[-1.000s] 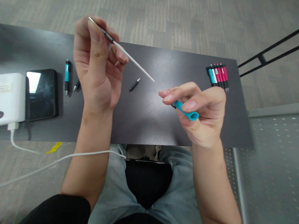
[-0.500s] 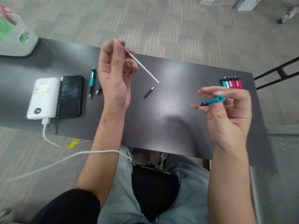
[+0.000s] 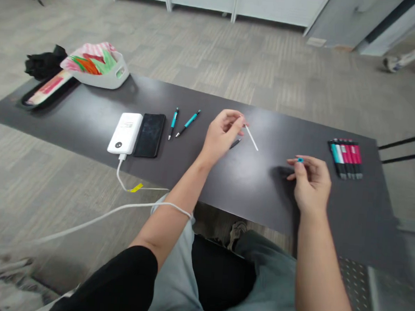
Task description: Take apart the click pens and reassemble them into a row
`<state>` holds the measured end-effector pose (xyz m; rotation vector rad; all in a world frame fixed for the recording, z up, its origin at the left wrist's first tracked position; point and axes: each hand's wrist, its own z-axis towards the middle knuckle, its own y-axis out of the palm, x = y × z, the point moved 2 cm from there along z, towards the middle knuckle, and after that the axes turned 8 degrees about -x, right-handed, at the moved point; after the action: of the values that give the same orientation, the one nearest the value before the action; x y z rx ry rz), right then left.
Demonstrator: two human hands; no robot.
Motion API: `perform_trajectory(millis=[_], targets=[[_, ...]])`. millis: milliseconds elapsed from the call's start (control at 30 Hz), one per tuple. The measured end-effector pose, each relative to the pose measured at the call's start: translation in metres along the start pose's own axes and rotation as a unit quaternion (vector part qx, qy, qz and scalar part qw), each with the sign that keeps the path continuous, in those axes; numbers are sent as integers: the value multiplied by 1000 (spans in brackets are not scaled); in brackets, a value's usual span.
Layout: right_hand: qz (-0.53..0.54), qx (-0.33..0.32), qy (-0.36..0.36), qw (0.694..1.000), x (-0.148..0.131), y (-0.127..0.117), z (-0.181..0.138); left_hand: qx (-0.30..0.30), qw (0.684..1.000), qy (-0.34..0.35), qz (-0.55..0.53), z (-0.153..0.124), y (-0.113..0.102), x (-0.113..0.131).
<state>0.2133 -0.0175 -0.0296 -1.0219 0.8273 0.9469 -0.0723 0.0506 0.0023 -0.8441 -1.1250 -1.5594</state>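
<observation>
Pinched between the fingertips of my left hand [image 3: 225, 133] is a thin white pen refill [image 3: 252, 138], slanting down to the right above the table. Just under that hand a short black pen part [image 3: 235, 143] lies on the tabletop, partly hidden by my fingers. My right hand [image 3: 311, 180] is closed on a teal pen barrel [image 3: 300, 160]; its round open end faces up and the rest is hidden by the fingers. Two teal-and-black pens, one upright in view [image 3: 173, 124] and one slanted [image 3: 188, 123], lie left of my left hand.
On the dark table [image 3: 258, 187] a row of several pens [image 3: 345, 158] lies at the right. A white power bank [image 3: 125, 134] with a cable [image 3: 122, 171] sits beside a black phone [image 3: 149, 135]. Farther left stand a white basket [image 3: 103, 79] and a black tray [image 3: 53, 92].
The view has swung left and risen, showing more of the table. My hands have come lower and nearer each other. The barrel now points its open end upward.
</observation>
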Motion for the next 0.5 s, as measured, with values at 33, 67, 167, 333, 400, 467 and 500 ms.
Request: perform_trajectory(millis=[33,67,167,333,400,467,500], targets=[[24,7,-8,1000,6,1,1,15,1000,0,-2,1,-5,0],[47,2,-16,999,12,3,3,29,1000,-4,4,-1,-11,0],[97,20,-53,994,34,5,0,65,998,2,26,-18,-35,-1],[63,-130,-67,987,59,18,-28,69,990,21,121,-74,-85,-12],[60,-142,-53,987,59,22,-40,35,985,18,168,-91,-97,-12],[66,-123,-38,990,54,24,-46,7,977,31,212,-101,-101,-5],[66,-108,-22,992,49,23,-48,-6,971,36,234,-104,-100,0]])
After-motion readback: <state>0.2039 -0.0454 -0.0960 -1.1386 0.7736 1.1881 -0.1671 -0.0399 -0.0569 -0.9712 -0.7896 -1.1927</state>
